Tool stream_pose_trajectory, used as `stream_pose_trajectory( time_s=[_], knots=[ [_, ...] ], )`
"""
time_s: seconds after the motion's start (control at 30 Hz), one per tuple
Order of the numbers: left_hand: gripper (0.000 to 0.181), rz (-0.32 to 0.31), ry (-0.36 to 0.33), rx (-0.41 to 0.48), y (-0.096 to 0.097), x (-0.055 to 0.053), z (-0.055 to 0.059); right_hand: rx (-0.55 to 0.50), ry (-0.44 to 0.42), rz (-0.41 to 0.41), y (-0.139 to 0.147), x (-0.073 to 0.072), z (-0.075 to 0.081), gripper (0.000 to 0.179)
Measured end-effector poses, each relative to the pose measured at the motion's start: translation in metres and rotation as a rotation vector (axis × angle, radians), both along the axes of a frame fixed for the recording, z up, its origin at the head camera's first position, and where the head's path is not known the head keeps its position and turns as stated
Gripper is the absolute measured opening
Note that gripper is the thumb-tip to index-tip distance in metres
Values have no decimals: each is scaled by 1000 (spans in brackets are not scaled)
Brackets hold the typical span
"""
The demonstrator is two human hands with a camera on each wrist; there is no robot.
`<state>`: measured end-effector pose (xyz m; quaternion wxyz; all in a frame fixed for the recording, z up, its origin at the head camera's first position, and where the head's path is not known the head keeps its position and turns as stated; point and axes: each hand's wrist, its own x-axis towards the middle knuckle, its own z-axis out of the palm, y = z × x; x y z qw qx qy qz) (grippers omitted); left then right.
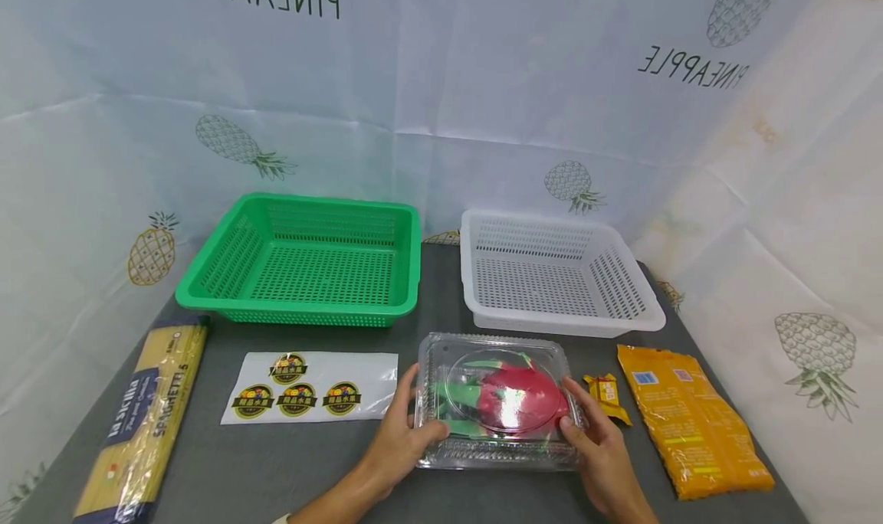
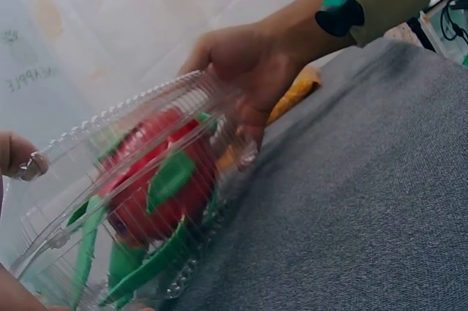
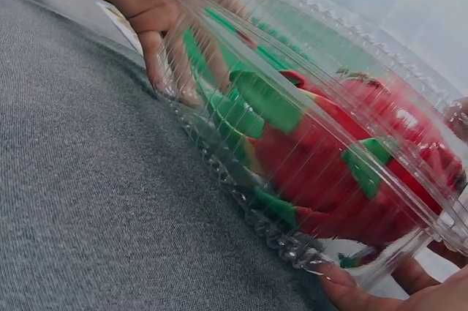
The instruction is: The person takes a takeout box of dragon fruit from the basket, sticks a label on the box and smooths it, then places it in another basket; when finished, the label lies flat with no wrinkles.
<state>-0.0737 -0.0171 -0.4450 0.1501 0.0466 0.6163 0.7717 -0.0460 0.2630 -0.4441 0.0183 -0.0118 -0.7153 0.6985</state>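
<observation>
A clear plastic clamshell box (image 1: pixel 497 453) with its lid down holds a red dragon fruit (image 1: pixel 520 397) with green leafy scales. My left hand (image 1: pixel 400 436) grips the box's left side, thumb over the near corner of the lid. On the opposite side, my right hand (image 1: pixel 605 451) holds the box with thumb and fingers at its edge. In the left wrist view the box is tilted close over the grey tabletop (image 2: pixel 351 201), and the right hand (image 2: pixel 245 69) wraps its far end. The right wrist view shows the left hand's fingers (image 3: pixel 152 55) round the other end.
Behind stand a green basket (image 1: pixel 297 309) and a white basket (image 1: pixel 566 321). A sticker sheet (image 1: pixel 372 363) and a spaghetti pack (image 1: pixel 141 424) lie left. A small yellow packet (image 1: pixel 607 397) and a larger orange bag (image 1: pixel 697 424) lie right. A pineapple-print cloth (image 1: pixel 428 72) hangs behind.
</observation>
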Motion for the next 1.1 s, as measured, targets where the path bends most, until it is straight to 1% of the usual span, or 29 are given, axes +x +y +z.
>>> stream_pose_trajectory(
  time_s=[0.07, 0.27, 0.37, 0.6, 0.7, 0.77, 0.93, 1.03, 1.1],
  knots=[
    [97, -2, -3, -11, 0, 0, 0, 2, -3, -1, 0, 1, 0, 52],
    [98, 7, -5, -77, -3, 1, 1, 55, -60, -2, -3, 1, 2, 53],
    [98, 8, -12, -88, -3, 1, 1, 75, -69, 6, -2, 1, 4, 53],
    [98, 31, -28, -124, -3, 1, 1, 197, -110, -14, 3, -1, 10, 55],
    [97, 39, -30, -138, -3, 1, 1, 212, -132, -25, 6, -2, 12, 58],
    [97, 41, -33, -142, -3, 1, 1, 198, -138, -22, 10, -3, 14, 58],
    [97, 41, -39, -141, -3, 1, 1, 180, -134, 10, 18, -7, 19, 59],
    [97, 36, -33, -130, -3, 1, 1, 192, -130, 43, 25, -12, 24, 60],
    [98, 34, -32, -133, -3, 1, 0, 202, -110, 79, 31, -16, 27, 60]
  ],
)
